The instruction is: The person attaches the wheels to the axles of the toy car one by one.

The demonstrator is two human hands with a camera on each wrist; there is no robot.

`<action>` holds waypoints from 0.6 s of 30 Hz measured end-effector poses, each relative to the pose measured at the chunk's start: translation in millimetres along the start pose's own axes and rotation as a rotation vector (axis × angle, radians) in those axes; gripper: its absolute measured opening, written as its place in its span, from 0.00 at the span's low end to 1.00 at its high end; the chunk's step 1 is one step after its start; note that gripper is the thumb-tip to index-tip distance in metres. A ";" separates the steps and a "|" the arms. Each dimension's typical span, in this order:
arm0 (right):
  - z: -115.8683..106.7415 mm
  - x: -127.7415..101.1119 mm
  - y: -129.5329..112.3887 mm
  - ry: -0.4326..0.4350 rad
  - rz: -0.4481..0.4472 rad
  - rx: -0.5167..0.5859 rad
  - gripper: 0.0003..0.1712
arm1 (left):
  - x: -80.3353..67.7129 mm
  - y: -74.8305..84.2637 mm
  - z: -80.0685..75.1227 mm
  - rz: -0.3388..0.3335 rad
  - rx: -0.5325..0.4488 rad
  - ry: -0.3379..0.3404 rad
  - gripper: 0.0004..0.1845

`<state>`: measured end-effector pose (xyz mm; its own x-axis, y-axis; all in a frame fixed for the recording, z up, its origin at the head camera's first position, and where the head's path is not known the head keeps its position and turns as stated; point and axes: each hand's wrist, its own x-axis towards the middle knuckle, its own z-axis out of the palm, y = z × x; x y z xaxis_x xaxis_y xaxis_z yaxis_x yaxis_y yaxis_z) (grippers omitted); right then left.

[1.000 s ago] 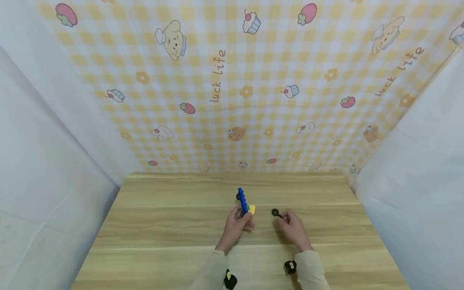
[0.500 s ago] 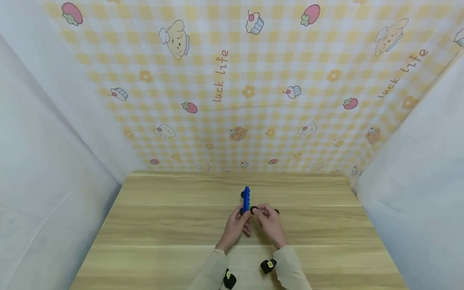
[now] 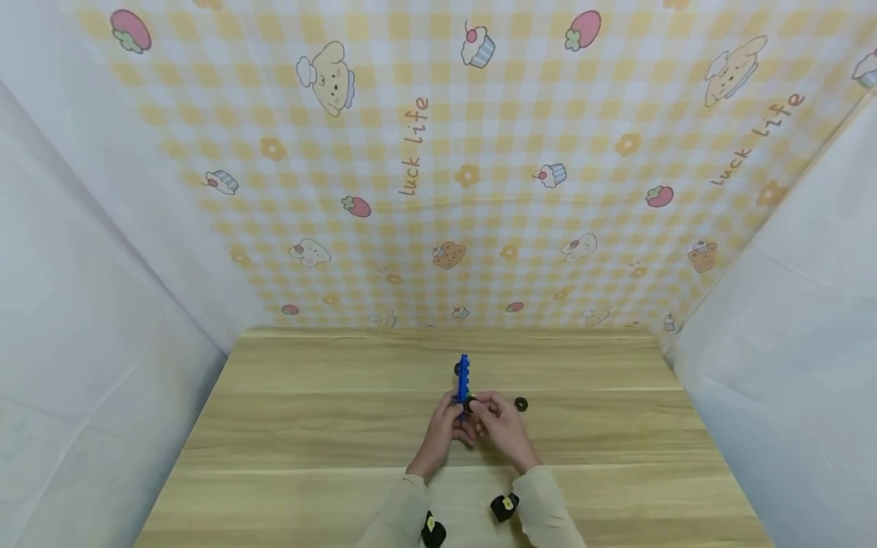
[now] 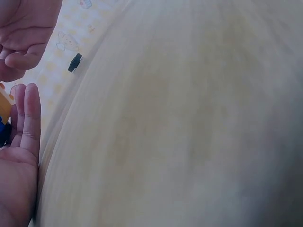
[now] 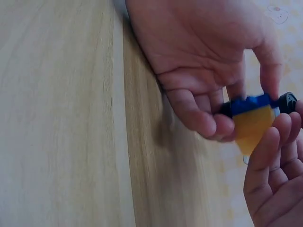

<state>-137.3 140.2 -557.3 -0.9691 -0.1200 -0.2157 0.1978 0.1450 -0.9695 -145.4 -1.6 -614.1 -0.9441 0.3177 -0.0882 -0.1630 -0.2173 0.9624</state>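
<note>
A blue toy-brick bar (image 3: pixel 464 374) with a yellow piece (image 5: pixel 252 126) under it stands upright over the middle of the wooden table (image 3: pixel 308 426). My left hand (image 3: pixel 452 415) grips its lower end, fingers curled round it (image 5: pixel 203 71). My right hand (image 3: pixel 483 409) is pressed against the same end and pinches a small black wheel (image 5: pixel 287 100) at the bar's side. A second black wheel (image 3: pixel 521 404) lies flat on the table just right of my hands, also seen in the left wrist view (image 4: pixel 75 62).
White cloth panels close in the left and right sides of the table, and a yellow checked cartoon cloth (image 3: pixel 438 190) hangs behind its far edge. Bare wood spreads to the left, right and front of my hands.
My right hand has come left from the table spot with a black wheel and joined the left hand at the blue bar. The bar has stayed nearly in place.
</note>
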 end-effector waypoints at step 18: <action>5.5 -9.8 -18.5 -0.005 -0.040 -0.095 0.11 | -10.1 23.4 6.5 -0.014 0.069 -0.009 0.19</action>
<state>-130.7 133.3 -537.9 -0.9751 -0.1326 -0.1776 0.1435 0.2329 -0.9619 -137.8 -3.9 -589.0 -0.9391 0.3287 -0.1000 -0.1561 -0.1491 0.9764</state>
